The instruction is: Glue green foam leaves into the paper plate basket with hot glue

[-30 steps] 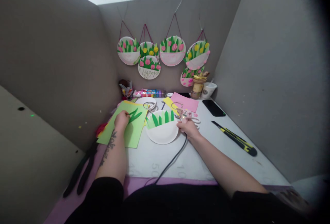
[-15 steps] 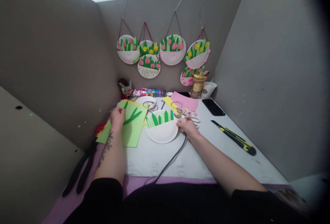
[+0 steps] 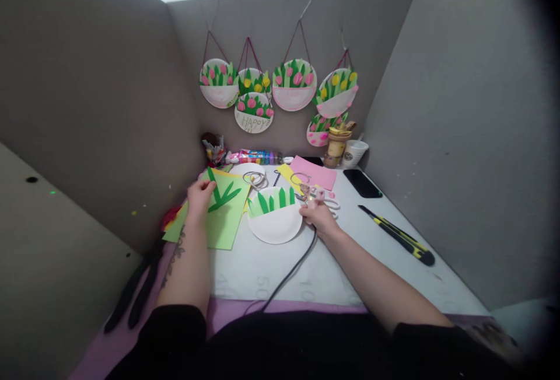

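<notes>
My left hand (image 3: 200, 198) is closed, pinching a dark green paper leaf (image 3: 213, 177) between thumb and fingers above the light green paper sheet (image 3: 223, 231). More cut green leaves (image 3: 225, 197) lie on that sheet. My right hand (image 3: 320, 218) wraps around the handle of a pink glue gun (image 3: 315, 194), whose nozzle points left and whose dark cord (image 3: 291, 272) runs down toward my body. Beside its fingers, a paper plate (image 3: 275, 225) lies on the table, with green leaves (image 3: 272, 200) standing along its upper half. Part of the glue gun's handle is hidden by my fingers.
Scissors (image 3: 333, 204) lie behind my right hand. A utility knife (image 3: 400, 237) and a phone (image 3: 362, 183) are to the right. Pink paper (image 3: 315, 171), a cup (image 3: 354, 152) and a pen holder (image 3: 214, 151) stand or lie farther back. Decorated plates (image 3: 295, 91) hang on the grey partition.
My left hand has turned the green leaf, which now tilts up to the left and shows more of its length. The right hand and the plate stay in place.
</notes>
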A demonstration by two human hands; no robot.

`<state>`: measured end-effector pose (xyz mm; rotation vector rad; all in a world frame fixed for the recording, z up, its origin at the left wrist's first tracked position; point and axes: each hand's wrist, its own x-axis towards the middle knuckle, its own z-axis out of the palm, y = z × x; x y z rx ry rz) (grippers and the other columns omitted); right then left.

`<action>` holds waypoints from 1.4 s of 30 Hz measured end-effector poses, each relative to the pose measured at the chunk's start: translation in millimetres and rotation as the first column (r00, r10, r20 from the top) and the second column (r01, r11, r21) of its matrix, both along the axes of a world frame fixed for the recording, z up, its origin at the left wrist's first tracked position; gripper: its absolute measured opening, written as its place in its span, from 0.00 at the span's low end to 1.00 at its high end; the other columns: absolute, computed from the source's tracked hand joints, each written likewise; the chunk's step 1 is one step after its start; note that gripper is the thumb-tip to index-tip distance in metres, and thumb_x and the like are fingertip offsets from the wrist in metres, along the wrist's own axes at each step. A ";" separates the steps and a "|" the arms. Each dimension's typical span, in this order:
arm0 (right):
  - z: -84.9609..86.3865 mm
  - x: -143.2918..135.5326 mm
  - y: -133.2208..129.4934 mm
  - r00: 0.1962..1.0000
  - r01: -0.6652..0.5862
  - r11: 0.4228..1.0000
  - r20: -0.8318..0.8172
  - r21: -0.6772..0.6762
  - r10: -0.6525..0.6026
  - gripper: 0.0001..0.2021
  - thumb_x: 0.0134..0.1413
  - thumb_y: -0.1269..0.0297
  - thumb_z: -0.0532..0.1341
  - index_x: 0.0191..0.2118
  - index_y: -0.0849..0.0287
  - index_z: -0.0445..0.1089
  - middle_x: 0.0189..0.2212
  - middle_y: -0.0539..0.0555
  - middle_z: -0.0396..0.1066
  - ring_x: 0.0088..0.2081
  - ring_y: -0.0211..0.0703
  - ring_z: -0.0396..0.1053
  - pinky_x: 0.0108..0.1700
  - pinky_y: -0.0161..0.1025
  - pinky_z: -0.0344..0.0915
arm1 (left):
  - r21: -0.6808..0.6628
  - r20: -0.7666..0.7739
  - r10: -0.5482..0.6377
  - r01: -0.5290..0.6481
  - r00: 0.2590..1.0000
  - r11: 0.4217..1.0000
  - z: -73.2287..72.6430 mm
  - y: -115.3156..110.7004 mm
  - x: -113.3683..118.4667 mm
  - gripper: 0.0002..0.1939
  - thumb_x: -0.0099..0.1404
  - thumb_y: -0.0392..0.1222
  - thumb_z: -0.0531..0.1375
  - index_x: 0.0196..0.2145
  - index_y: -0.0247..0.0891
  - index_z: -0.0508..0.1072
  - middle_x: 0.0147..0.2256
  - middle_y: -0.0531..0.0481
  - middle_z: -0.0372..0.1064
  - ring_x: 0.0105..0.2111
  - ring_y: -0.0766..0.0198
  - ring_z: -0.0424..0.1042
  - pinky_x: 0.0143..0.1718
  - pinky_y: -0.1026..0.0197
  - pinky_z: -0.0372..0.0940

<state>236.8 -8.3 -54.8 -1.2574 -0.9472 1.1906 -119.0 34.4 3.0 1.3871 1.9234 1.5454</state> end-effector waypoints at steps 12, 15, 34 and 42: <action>-7.3 1.7 4.0 1.000 -0.018 1.000 -0.018 0.021 0.019 0.10 0.28 0.71 0.64 0.25 0.59 0.68 0.19 0.48 0.69 0.17 0.34 0.61 0.17 0.32 0.52 | -0.217 -0.591 -0.099 -0.040 0.800 0.975 -18.9 19.6 -1.7 0.15 0.62 0.42 0.58 0.45 0.36 0.76 0.44 0.38 0.73 0.43 0.51 0.72 0.47 0.51 0.65; -6.3 1.5 3.3 0.999 -0.028 1.000 -0.017 0.013 0.028 0.08 0.28 0.70 0.64 0.23 0.59 0.67 0.16 0.47 0.67 0.16 0.34 0.59 0.16 0.32 0.50 | -0.297 -0.573 -0.189 0.013 0.798 0.955 -25.3 24.4 5.3 0.10 0.62 0.41 0.59 0.37 0.37 0.78 0.39 0.40 0.75 0.39 0.52 0.73 0.43 0.51 0.66; -1.2 -1.0 0.8 1.000 -0.014 1.000 -0.008 -0.011 0.013 0.08 0.28 0.70 0.64 0.21 0.59 0.65 0.13 0.45 0.62 0.15 0.33 0.56 0.16 0.31 0.48 | -0.505 -0.537 -0.156 -0.168 0.829 0.847 -26.4 26.0 1.6 0.14 0.60 0.47 0.58 0.38 0.34 0.74 0.44 0.25 0.72 0.45 0.38 0.72 0.44 0.43 0.64; -5.0 0.3 2.3 0.999 -0.040 0.999 0.007 0.010 0.040 0.07 0.29 0.70 0.64 0.21 0.59 0.65 0.14 0.46 0.63 0.15 0.33 0.58 0.16 0.31 0.49 | -0.294 -0.321 0.001 -0.100 0.947 0.950 -24.4 24.9 -12.8 0.11 0.55 0.41 0.62 0.36 0.36 0.72 0.40 0.34 0.75 0.43 0.42 0.74 0.44 0.42 0.66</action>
